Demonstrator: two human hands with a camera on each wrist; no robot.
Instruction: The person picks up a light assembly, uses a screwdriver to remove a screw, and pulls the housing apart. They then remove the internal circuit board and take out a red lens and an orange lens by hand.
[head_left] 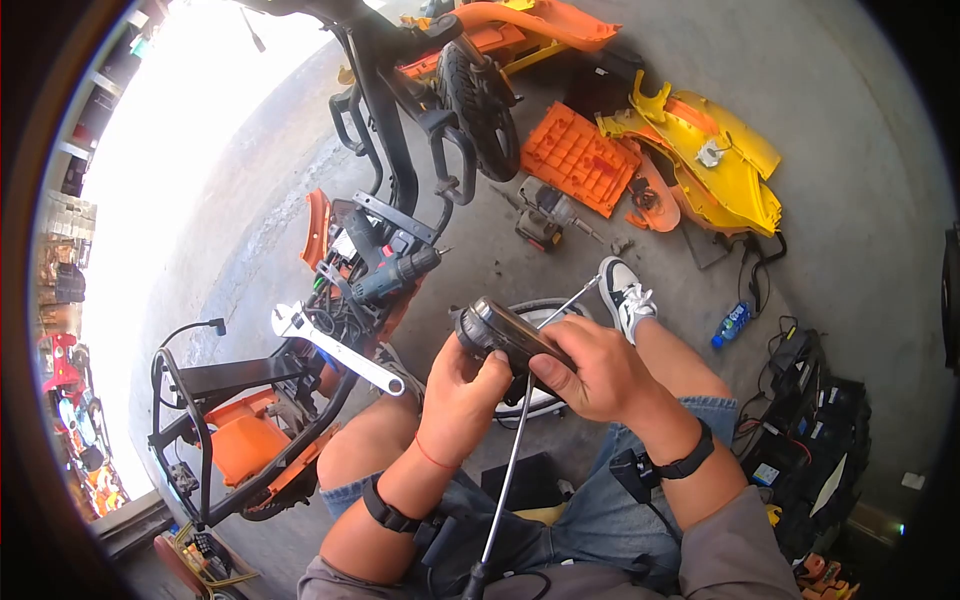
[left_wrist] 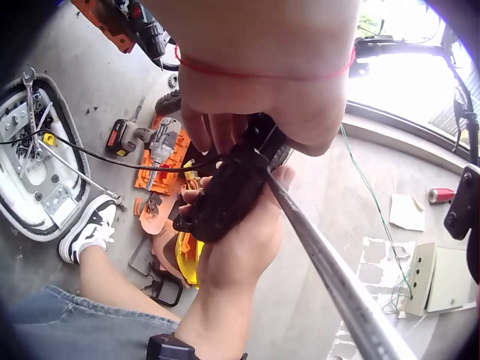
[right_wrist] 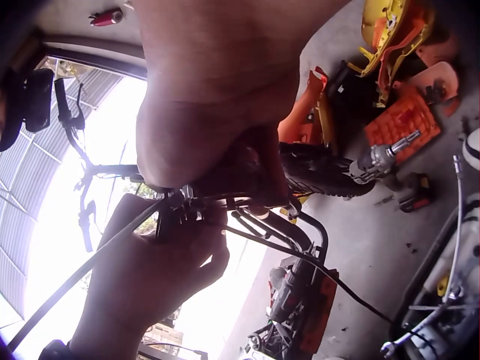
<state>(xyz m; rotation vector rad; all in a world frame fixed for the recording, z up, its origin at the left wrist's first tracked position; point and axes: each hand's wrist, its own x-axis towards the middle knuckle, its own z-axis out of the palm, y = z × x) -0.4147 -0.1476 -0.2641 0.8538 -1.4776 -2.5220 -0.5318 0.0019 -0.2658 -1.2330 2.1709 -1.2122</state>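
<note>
Both hands hold a black round-rimmed housing [head_left: 505, 335], a lamp or meter by its look, over the lap. My left hand [head_left: 465, 385] grips its near left side, thumb on top. The right hand [head_left: 600, 370] curls round the other end, its thumb against the side. A long screwdriver [head_left: 510, 470] runs from the lap up to the housing's underside, its shaft tip overlapping the housing between the hands. Its dark handle lies low in the lap, away from both hands. In the left wrist view a thin black cable [left_wrist: 112, 162] runs from the housing [left_wrist: 225, 195] toward an upturned seat base [left_wrist: 64, 195].
A scooter frame [head_left: 400, 160] stands ahead, with a cordless drill [head_left: 395, 275] and a large adjustable wrench [head_left: 340, 350] on it. On the floor lie an impact wrench [head_left: 545, 215], an orange panel [head_left: 580, 158], yellow fairings [head_left: 735, 150] and a blue bottle [head_left: 732, 325]. Black parts [head_left: 815, 430] stand at right.
</note>
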